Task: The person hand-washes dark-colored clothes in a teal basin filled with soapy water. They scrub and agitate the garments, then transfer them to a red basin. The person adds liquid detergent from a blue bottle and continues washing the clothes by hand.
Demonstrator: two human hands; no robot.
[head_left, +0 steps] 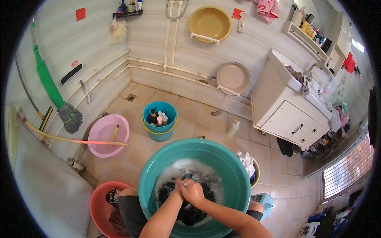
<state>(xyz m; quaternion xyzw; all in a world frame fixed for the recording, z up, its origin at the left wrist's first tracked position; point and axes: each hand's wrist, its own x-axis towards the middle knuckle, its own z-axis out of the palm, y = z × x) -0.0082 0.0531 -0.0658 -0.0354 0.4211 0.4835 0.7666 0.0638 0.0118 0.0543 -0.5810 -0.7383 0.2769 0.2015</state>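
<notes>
In front of me stands a large green washtub (234, 166) holding foamy water (212, 178). A dark garment (192, 214) lies bunched and soaked in the suds. My two hands are pressed together over the tub's middle. My right hand (192, 191) is closed, its fingers curled against the left. My left hand (180, 185) is partly covered by the right one, and a bit of the dark cloth shows at its fingertips. Both hands appear to grip the wet garment between them.
A red basin (97, 206) with dark clothes sits left of the tub. Beyond are a pink basin (99, 133) under a hose, a blue bucket (160, 136) of bottles and a pump bottle (233, 129). Right of the tub are a laundry basket (256, 178) and a light-blue jug (268, 206).
</notes>
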